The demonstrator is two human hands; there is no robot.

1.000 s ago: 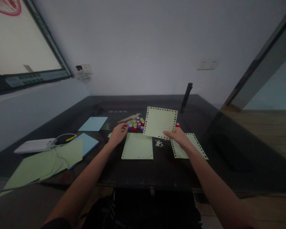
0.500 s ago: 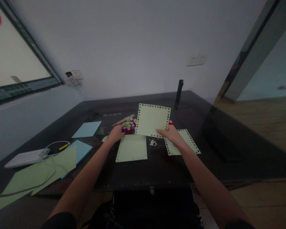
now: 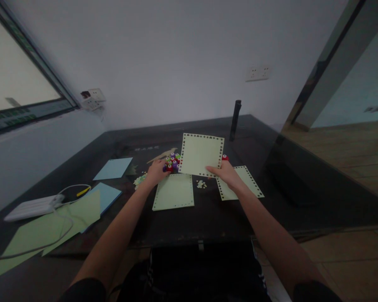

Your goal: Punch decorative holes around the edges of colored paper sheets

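My right hand (image 3: 226, 172) holds up a pale yellow sheet (image 3: 201, 154) with small holes punched along its edges, thumb in front. A red craft punch (image 3: 225, 157) shows just above that hand; whether the fingers touch it cannot be made out. My left hand (image 3: 157, 171) has its thumb and fingers around a dark purple craft punch (image 3: 165, 168) at the left side of a cluster of red, green and purple punches (image 3: 173, 161). Below lies a pale sheet with holed edges (image 3: 174, 195). Another holed sheet (image 3: 239, 184) lies partly under my right forearm.
Small punched-out paper bits (image 3: 201, 184) lie beside the middle sheet, with a bigger pile (image 3: 139, 180) by my left wrist. At left are blue sheets (image 3: 113, 168), green sheets (image 3: 59, 220) and a white power strip (image 3: 34, 208). A black upright object (image 3: 235, 121) stands at the back.
The view has shifted slightly. My left hand has edged a little right against the cluster of punches. My right hand still holds the sheet in nearly the same place.
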